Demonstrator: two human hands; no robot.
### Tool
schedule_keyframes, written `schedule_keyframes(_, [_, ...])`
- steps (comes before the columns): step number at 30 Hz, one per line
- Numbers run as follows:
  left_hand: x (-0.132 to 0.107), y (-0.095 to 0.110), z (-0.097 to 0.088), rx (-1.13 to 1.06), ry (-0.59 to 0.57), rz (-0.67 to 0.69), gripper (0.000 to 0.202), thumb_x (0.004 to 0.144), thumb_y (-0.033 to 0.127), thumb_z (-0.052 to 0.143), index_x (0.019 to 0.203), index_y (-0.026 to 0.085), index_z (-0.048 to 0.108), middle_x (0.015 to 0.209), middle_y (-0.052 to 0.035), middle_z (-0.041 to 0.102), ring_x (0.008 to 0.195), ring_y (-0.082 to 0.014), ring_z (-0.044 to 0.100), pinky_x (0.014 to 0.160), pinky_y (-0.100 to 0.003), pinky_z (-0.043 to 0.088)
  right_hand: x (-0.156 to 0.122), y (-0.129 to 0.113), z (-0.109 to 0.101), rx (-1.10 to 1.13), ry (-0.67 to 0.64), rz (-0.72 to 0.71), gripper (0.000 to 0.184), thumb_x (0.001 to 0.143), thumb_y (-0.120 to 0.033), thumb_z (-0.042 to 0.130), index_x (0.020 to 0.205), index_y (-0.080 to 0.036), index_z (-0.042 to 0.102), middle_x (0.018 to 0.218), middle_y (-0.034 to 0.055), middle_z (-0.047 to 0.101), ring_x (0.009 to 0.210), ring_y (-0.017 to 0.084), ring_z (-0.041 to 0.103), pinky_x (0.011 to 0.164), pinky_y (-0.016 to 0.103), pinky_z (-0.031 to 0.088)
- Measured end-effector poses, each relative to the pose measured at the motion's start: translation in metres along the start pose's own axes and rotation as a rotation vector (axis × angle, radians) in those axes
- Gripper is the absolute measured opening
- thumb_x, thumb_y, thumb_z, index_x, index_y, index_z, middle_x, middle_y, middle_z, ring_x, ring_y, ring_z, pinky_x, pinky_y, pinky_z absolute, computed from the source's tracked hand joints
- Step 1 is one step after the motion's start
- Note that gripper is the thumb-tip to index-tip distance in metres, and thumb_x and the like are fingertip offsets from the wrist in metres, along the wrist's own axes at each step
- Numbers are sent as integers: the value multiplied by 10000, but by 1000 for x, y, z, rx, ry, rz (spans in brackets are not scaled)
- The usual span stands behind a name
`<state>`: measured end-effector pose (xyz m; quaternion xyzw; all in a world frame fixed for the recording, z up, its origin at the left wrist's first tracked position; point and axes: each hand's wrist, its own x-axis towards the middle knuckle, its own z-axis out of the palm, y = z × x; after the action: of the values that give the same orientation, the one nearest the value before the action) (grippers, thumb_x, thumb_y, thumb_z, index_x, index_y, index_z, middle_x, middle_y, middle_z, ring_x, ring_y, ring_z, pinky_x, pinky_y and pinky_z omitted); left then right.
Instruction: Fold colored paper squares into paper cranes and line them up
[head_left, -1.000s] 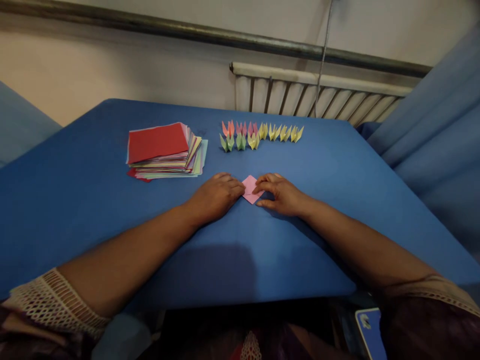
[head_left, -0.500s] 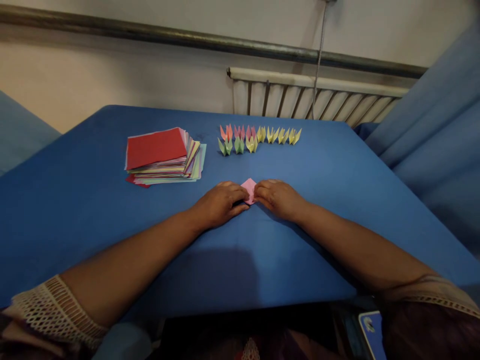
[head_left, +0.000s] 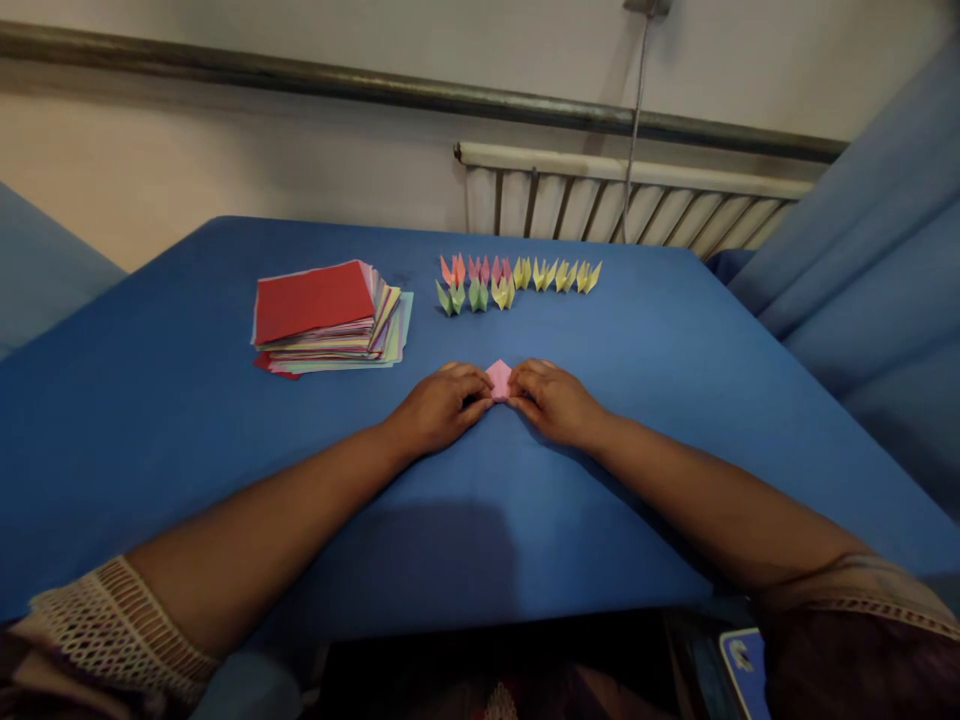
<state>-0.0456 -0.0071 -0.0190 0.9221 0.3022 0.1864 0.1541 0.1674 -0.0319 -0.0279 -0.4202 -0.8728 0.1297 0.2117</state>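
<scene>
Between my two hands lies a small folded piece of pink paper [head_left: 500,379], pointed at the top, on the blue table. My left hand [head_left: 452,402] pinches its left edge with thumb and fingers. On the other side my right hand [head_left: 551,398] grips the right edge the same way. The fingertips cover both sides of the paper, so its side folds are hidden. Beyond the hands stand several folded paper cranes, among them a green crane [head_left: 478,294] and a yellow crane [head_left: 589,277], with orange and pink ones in the back row.
A stack of coloured paper [head_left: 315,305] with a red sheet on top sits at the left of the blue table [head_left: 637,480]. Behind are a radiator [head_left: 585,200] and a pipe [head_left: 337,85]. A blue curtain [head_left: 885,280] hangs at the right.
The lower tip of the pink paper no longer shows; its bottom edge now looks flat. My fingers have shifted slightly toward its lower corners, thumbs drawn closer in.
</scene>
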Motion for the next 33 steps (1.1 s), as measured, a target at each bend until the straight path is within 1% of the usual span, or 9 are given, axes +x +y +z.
schedule_keyframes(4, [3,-2,1,-59,27,-86,156,874,272,517,785,183,608,937,-50,637,890,-189,577,866,-371,444,2,6,6,69,39,44,53,899,-201,530,874,-182,573,965,72,608,931,186,545,862,350,411])
schedule_keyframes(7, [4,-4,3,-65,55,-135,134,861,294,539,835,188,617,914,-41,627,878,-190,571,868,-381,444,2,7,7,87,60,45,42,886,-170,530,874,-179,570,972,71,609,941,184,546,869,344,408])
schedule_keyframes(10, [2,-6,4,-83,54,-127,147,862,305,549,909,204,645,997,-40,627,954,-192,566,917,-389,431,1,5,6,84,54,40,37,881,-178,532,864,-180,565,974,69,606,935,182,544,868,341,406])
schedule_keyframes(12, [2,-6,5,-93,36,-117,162,867,310,550,917,212,669,1056,-40,624,1005,-193,561,948,-390,417,1,4,6,85,50,40,44,882,-192,532,854,-181,564,966,66,605,924,181,544,861,338,407])
schedule_keyframes(16, [4,-6,8,-94,48,-174,208,877,322,530,824,200,689,1037,-39,639,996,-190,573,956,-394,412,1,4,6,93,81,80,60,884,-191,527,842,-178,567,953,62,601,912,173,544,855,330,405])
schedule_keyframes(21, [9,-1,8,-33,102,-273,276,884,301,493,687,173,639,989,-56,660,966,-200,589,948,-415,404,4,5,7,51,90,157,154,884,-222,533,736,-181,551,942,65,596,902,172,539,836,325,407])
schedule_keyframes(27, [9,0,4,-41,87,-221,278,896,342,477,752,178,649,1019,-64,661,988,-205,581,943,-402,405,4,5,7,15,81,182,130,874,-231,543,754,-183,555,920,61,592,890,176,530,834,327,400])
schedule_keyframes(30, [8,-3,5,-42,89,-244,224,852,348,547,726,186,636,1052,-57,650,1004,-215,567,928,-393,414,4,5,7,9,69,187,125,878,-235,533,766,-185,554,916,59,587,885,175,525,829,327,395])
schedule_keyframes(33, [8,-4,8,-31,89,-265,198,837,330,564,713,187,621,1051,-57,646,993,-221,560,914,-393,418,4,4,5,-4,47,192,125,883,-238,520,773,-187,551,892,54,583,880,175,521,827,327,392])
